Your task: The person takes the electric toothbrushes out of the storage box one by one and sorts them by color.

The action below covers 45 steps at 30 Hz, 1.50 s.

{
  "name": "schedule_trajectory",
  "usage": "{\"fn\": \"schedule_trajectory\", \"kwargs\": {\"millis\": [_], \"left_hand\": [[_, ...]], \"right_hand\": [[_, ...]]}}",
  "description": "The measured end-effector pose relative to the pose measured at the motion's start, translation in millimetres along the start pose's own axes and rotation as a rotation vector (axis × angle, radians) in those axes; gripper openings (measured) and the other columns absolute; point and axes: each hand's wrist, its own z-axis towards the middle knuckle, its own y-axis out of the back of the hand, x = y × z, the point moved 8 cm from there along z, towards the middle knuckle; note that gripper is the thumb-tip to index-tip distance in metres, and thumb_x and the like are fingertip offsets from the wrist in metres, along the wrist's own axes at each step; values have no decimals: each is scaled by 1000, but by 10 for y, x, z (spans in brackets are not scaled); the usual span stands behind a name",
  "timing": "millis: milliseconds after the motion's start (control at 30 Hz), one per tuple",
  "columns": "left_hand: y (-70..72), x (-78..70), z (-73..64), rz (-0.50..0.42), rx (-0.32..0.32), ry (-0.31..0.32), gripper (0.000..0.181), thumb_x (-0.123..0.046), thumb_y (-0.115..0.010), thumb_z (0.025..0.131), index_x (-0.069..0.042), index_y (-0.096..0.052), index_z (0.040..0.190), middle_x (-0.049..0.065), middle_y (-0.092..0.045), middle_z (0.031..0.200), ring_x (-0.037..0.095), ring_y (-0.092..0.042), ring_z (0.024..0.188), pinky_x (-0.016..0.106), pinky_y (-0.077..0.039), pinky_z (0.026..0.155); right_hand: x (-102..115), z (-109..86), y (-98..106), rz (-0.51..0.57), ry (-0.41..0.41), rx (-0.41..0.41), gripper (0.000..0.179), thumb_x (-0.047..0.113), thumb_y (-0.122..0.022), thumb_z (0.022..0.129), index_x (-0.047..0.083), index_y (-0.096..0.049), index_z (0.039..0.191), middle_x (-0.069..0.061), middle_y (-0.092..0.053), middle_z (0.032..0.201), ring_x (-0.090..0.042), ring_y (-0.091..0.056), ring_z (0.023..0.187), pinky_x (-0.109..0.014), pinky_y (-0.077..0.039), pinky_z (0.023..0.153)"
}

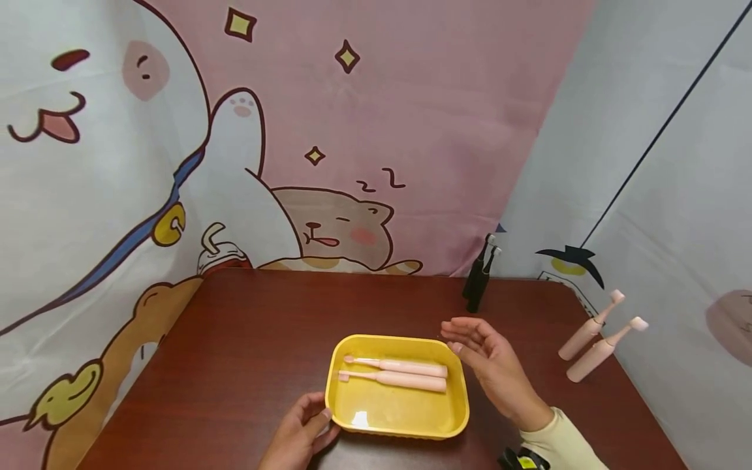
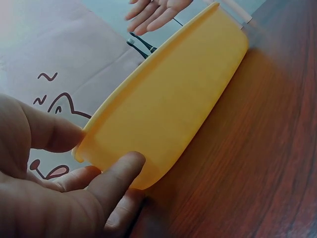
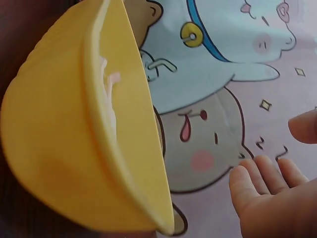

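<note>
The yellow tray (image 1: 405, 418) lies between the two hands, its near left corner held by the curled fingers of the left hand (image 1: 299, 431). Two pink toothbrushes (image 1: 408, 381) lie inside it, heads toward the left fingers, handle ends toward the right. The right hand (image 1: 493, 365) has its fingers extended, holding nothing. From the head, its thumb seems to meet the tray's far right corner; the right wrist view shows a gap there. The left wrist view alone shows a fingertip against the tray's outer wall, which conceals the toothbrushes inside. Whether the tray's base fully touches the bench (image 1: 247, 339) cannot be told.

A broad stretch of bench extends left of and beyond the left fingers; on the right hand's far side the surface is narrower, ending at the side edge. Two black toothbrushes (image 1: 480, 287) stand behind the right fingertips, near the back edge, obstructing that direction. Two upright pink toothbrushes (image 1: 592, 360) stand to the right of the right fingers, well apart from them. Printed cloth (image 1: 446, 98) bounds the bench behind and at both sides.
</note>
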Motion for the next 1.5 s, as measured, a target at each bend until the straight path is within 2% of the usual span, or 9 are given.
{"fn": "schedule_trajectory", "kwargs": {"millis": [233,433,533,667,767,1000,1133,1267,1500], "left_hand": [[-31,3,1,-4,17,10,51,-11,-58,100,13,-33,137,31,-44,137,24,-57,117,42,-55,96],[-48,4,-5,2,27,5,53,-11,-57,100,15,-32,138,33,-42,139,25,-55,119,42,-55,96],[-41,8,-3,4,24,8,53,-10,-57,100,15,-31,139,32,-43,138,24,-56,118,41,-55,96],[-4,33,2,5,6,36,52,-11,-59,99,13,-33,138,27,-48,134,20,-57,114,40,-56,95],[20,57,0,4,-1,51,52,-11,-60,99,13,-34,136,24,-51,131,18,-58,112,39,-57,94],[13,65,0,-13,-2,39,51,-9,-60,98,13,-35,136,20,-53,127,17,-58,110,38,-57,93],[20,52,5,-8,-18,47,52,-10,-61,98,12,-35,136,20,-52,126,16,-58,108,37,-58,92],[21,34,3,0,-25,52,52,-11,-62,98,12,-35,136,20,-52,126,16,-58,108,37,-58,92],[20,17,18,3,-24,44,53,-11,-62,97,12,-35,136,22,-52,128,17,-58,110,39,-57,93]], "right_hand": [[-111,137,-193,-73,-120,66,43,15,-63,97,2,-49,136,-14,-59,134,-30,-56,125,-25,-52,100],[-245,245,-297,-121,-183,140,41,22,-65,97,9,-55,134,-13,-61,133,-38,-54,128,-25,-52,99],[-340,313,-339,-126,-215,179,44,26,-67,95,9,-56,134,-13,-61,134,-40,-53,128,-28,-53,100],[-488,399,-428,-97,-264,230,47,26,-69,94,4,-55,134,-20,-59,136,-41,-53,128,-39,-50,105],[-585,436,-495,-99,-296,260,46,25,-68,95,4,-56,134,-23,-58,136,-40,-54,127,-43,-49,106],[-732,472,-622,-126,-340,359,48,24,-68,94,-3,-56,132,-26,-61,130,-39,-59,120,-35,-55,99],[-812,470,-650,-184,-384,412,46,22,-68,93,-4,-57,130,-23,-63,124,-33,-61,111,-30,-56,93],[-860,460,-661,-197,-426,435,45,22,-66,94,-4,-57,130,-20,-65,121,-27,-61,108,-33,-55,93],[-855,473,-667,-246,-442,466,44,26,-68,94,-1,-60,128,-15,-67,120,-27,-63,106,-34,-55,91]]}}
